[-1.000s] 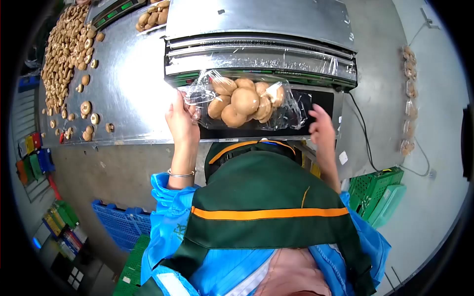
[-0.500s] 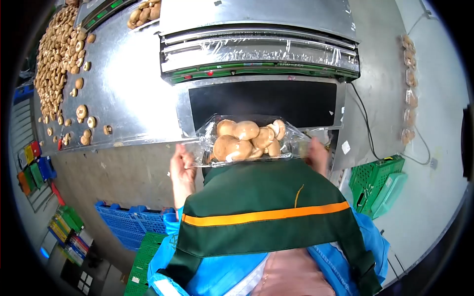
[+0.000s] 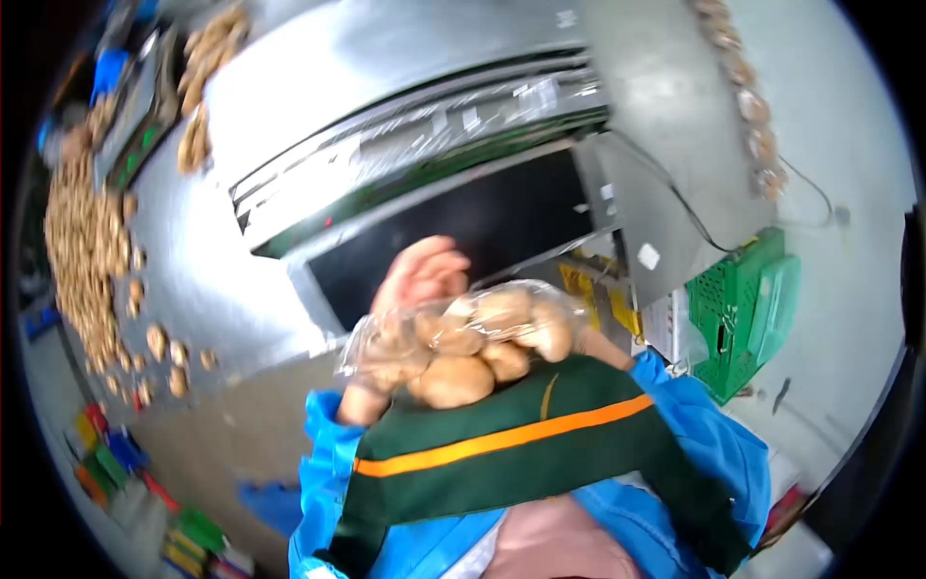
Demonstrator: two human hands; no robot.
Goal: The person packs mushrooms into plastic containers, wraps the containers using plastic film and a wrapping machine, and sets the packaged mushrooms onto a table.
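A pack of brown mushrooms (image 3: 458,376) in clear plastic film is tilted in front of the green apron. Loose film (image 3: 371,352) spreads from its left end, over my left wrist. My left hand (image 3: 424,275) is just beyond the pack's far edge, blurred, with fingers half bent and apart and nothing visible in them. My right hand (image 3: 590,344) reaches behind the pack's right end and appears to hold it from beneath; its fingers are hidden. Beyond stands the film-wrapping machine (image 3: 415,145) with its black plate (image 3: 521,207).
Loose mushrooms (image 3: 82,261) are heaped on the metal table (image 3: 207,280) at the left. Wrapped packs (image 3: 752,106) line the right wall. A green crate (image 3: 723,328) stands at the right, near a black cable (image 3: 675,198). Another mushroom pack (image 3: 193,140) lies left of the machine.
My left hand has left the film's left end and moved up and right, behind the pack. The right hand has gone behind the pack, which is now tilted. The view has turned.
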